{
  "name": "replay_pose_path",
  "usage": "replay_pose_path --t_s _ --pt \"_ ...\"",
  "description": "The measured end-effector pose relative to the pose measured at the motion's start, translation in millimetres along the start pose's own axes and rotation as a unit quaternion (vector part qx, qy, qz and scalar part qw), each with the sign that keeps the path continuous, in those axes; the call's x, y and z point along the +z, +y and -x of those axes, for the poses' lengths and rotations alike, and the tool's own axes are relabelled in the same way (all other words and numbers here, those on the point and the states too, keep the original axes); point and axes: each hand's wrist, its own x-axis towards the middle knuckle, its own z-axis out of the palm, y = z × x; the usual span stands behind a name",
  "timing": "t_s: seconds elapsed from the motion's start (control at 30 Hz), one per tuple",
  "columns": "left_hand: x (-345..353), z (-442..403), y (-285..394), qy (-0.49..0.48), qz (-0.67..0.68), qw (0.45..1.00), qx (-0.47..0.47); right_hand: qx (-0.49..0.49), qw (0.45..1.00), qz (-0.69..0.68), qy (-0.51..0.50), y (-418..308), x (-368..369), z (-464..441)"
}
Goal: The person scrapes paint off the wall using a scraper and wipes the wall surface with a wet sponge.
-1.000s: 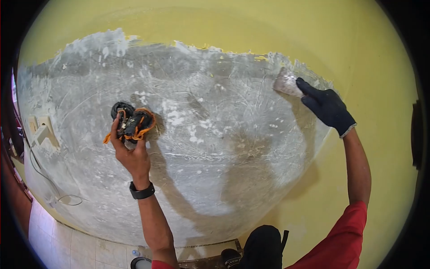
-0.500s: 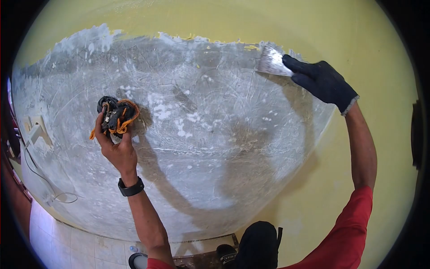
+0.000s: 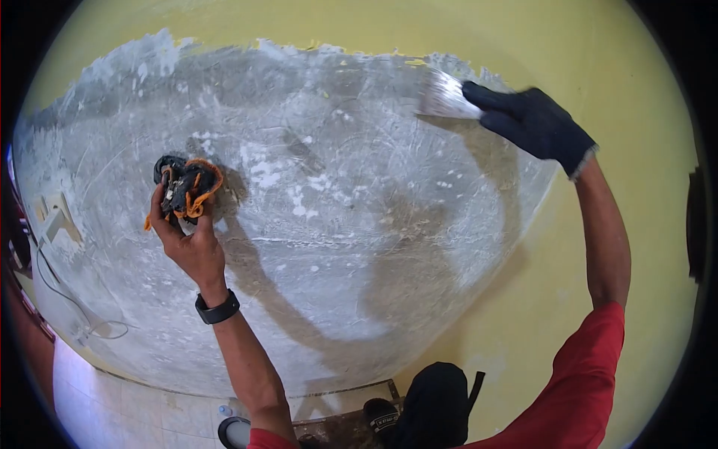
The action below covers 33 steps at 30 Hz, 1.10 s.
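My right hand (image 3: 527, 123), in a dark knit glove, grips a wide metal scraper (image 3: 449, 96). Its blade lies against the wall near the upper edge of the bare grey patch (image 3: 336, 194); the scraper's handle is hidden in the glove. On the left, my bare left hand (image 3: 191, 247) is closed around a crumpled black cloth bundle with orange edging (image 3: 187, 187), held up before the grey wall. A black watch (image 3: 218, 307) sits on that wrist. Ragged white and yellow paint flakes border the patch along its top.
Yellow paint (image 3: 628, 90) surrounds the grey patch above and to the right. At the left, a socket with a plug (image 3: 56, 221) trails a thin cable (image 3: 67, 295). Below are the tiled floor (image 3: 127, 404), a round container (image 3: 236, 432) and my foot (image 3: 381, 415).
The scraper and my right hand have shifted slightly left in view. My left hand with the cloth bundle also appears a little further left and up, as does the wall.
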Motion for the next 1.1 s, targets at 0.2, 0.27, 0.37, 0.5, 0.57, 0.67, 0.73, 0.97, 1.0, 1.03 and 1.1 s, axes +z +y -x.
replay_pose_path --t_s 0.2,0.27,0.37,0.5,0.57,0.67,0.73,0.97,1.0,1.03,1.1 --pt "1.7 -0.8 -3.3 -0.002 -0.037 0.999 0.012 0.054 0.997 0.026 -0.047 -4.4 -10.7 2.5" --pt "4.3 0.9 -1.4 0.019 -0.032 0.999 0.013 0.011 0.999 -0.037 -0.013 1.0 -7.0 5.5" --pt "1.6 0.0 -3.8 0.023 -0.005 1.0 0.006 -0.018 0.999 -0.019 0.035 5.1 8.5 4.7" --pt "6.5 1.3 -1.6 0.021 -0.009 1.0 -0.002 -0.006 0.999 0.004 0.037 -10.0 -0.3 -2.3" --pt "4.2 -0.7 -0.8 0.025 -0.009 1.0 -0.014 -0.045 0.997 -0.018 0.062 2.7 11.9 -1.3" --pt "-2.8 -2.8 -0.5 -0.001 -0.005 1.0 0.002 -0.022 0.999 -0.014 0.037 8.3 17.3 9.0" --pt "-3.5 -5.3 -1.7 -0.007 -0.014 1.0 0.0 0.042 0.999 0.002 -0.024 -9.6 -2.0 2.2" --pt "5.6 -0.6 -6.1 0.028 0.021 0.999 -0.002 0.024 1.0 0.001 0.01 -0.3 2.9 3.5" --pt "9.4 -2.3 -3.5 0.035 -0.02 0.999 0.014 0.032 0.999 0.019 0.001 -2.4 1.1 3.5" --pt "13.9 -4.6 0.1 0.039 -0.061 0.997 0.029 0.033 0.999 0.02 -0.001 -3.7 0.0 4.8" --pt "38.0 -10.1 19.0 0.027 -0.052 0.998 0.035 0.038 0.999 0.035 0.003 -3.0 -1.5 6.6"
